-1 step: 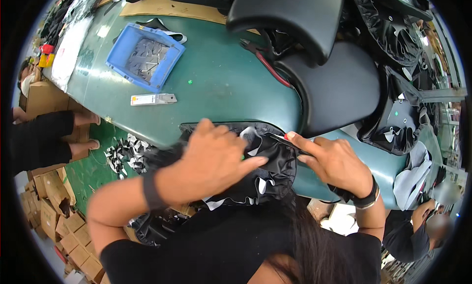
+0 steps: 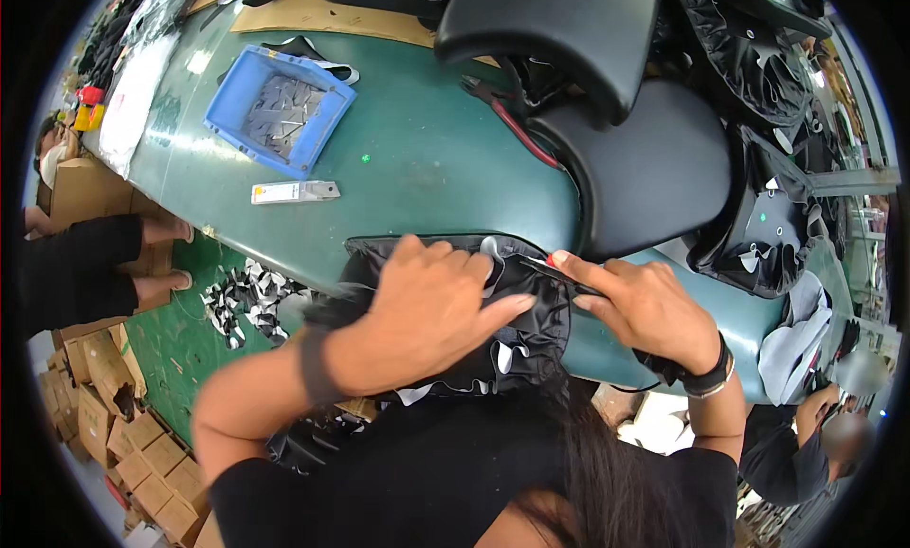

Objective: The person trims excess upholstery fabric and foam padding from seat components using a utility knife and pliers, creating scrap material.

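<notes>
A black leatherette seat cover [image 2: 545, 306] with ruffled, white-backed edges lies at the table's near edge, in front of my body. My left hand [image 2: 431, 306] is over its middle, back of the hand up, thumb stretched to the right and apart from the bent fingers; nothing shows in it, though the fingertips are partly hidden. In my right hand [image 2: 654, 311] is a slim black cutter knife [image 2: 569, 278] with a red part by the thumb. Its tip points left over the cover's right side, beside a loose pale flap [image 2: 491, 259].
Beyond lie a blue bin [image 2: 216, 121] of small grey pieces, a small flat pack [image 2: 294, 191] and red-handled pliers [image 2: 526, 136]. Black padded seats [image 2: 654, 169] stand at right. Strip scraps [image 2: 246, 297] lie left; people are at both sides.
My left hand has shifted a little to the right and away from me over the cover. My right hand and the knife are almost still.
</notes>
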Motion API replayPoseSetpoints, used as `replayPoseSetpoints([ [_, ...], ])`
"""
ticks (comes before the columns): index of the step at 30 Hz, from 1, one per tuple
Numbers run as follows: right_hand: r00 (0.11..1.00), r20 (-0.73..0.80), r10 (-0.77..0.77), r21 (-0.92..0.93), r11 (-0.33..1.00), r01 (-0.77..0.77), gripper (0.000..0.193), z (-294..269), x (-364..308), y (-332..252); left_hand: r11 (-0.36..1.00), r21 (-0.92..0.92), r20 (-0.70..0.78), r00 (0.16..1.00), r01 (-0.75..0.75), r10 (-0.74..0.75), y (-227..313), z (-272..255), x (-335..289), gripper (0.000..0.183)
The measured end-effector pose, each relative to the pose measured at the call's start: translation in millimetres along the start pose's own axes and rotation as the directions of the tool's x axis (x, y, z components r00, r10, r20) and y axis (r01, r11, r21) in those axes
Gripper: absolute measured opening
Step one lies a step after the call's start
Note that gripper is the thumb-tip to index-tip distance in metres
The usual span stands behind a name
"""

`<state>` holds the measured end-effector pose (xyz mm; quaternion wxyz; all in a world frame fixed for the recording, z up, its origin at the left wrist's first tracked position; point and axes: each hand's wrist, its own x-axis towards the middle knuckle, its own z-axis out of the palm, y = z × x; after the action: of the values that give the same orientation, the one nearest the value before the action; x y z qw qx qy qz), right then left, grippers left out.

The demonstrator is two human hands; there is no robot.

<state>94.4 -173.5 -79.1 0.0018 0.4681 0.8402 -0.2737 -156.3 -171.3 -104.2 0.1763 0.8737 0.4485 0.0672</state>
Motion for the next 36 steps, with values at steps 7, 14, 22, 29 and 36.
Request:
replayPoseSetpoints([
  [7, 0.998, 0.057, 0.001, -0.040, 0.999, 0.001, 0.051, 0, -1, 2, 0.465, -0.828, 0.068, 0.879, 0.313, -0.472, 5, -1, 13, 0.033],
  [14, 0.957, -0.228, 0.181, 0.122, 0.980, -0.157, 0.055, 59, -53, -44, 0.076, -0.901, -0.345, 0.598, -0.427, -0.723, 11, 15, 37, 0.019],
  [22, 0.974, -0.119, 0.191, -0.084, 0.976, -0.201, 0.049, 16, -16, -27, 0.997, -0.043, -0.021, 0.998, 0.066, -0.067, -5, 10, 16, 0.023],
  [29, 0.965, -0.119, 0.235, 0.104, 0.969, -0.224, 0.050, 30, -19, -24, 0.931, -0.360, -0.230, 0.973, -0.061, -0.025, -20, 34, 31, 0.034],
  [36, 0.920, -0.201, 0.336, 0.141, 0.939, -0.313, 0.055, 51, -58, -48, 0.629, -0.762, -0.345, 0.918, -0.152, -0.197, -23, 22, 27, 0.021],
])
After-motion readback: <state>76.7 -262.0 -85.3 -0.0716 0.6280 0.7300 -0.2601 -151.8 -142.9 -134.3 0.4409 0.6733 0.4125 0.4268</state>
